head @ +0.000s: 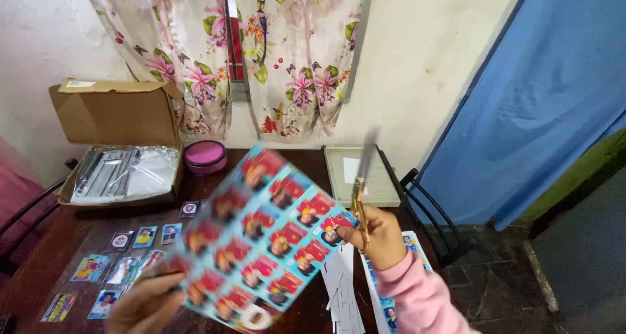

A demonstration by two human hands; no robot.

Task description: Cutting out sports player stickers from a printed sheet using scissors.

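Gripping a photo sheet (261, 236) at lower centre, the left hand (143, 304) fingers pinch its edge; the right hand (378, 239) fingers clasp scissors (360, 207) above the bench (39, 269).

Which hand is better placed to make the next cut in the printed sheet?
Right. The right hand already holds the scissors at the sheet's right edge. The left hand grips the sheet's lower left corner, so it probably only steadies it.

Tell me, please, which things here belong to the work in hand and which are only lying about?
In use:
- printed photo sheet, in left hand
- scissors, in right hand

Lying about:
- small cut pictures
- cardboard box
- pink round tin
- paper trimmer
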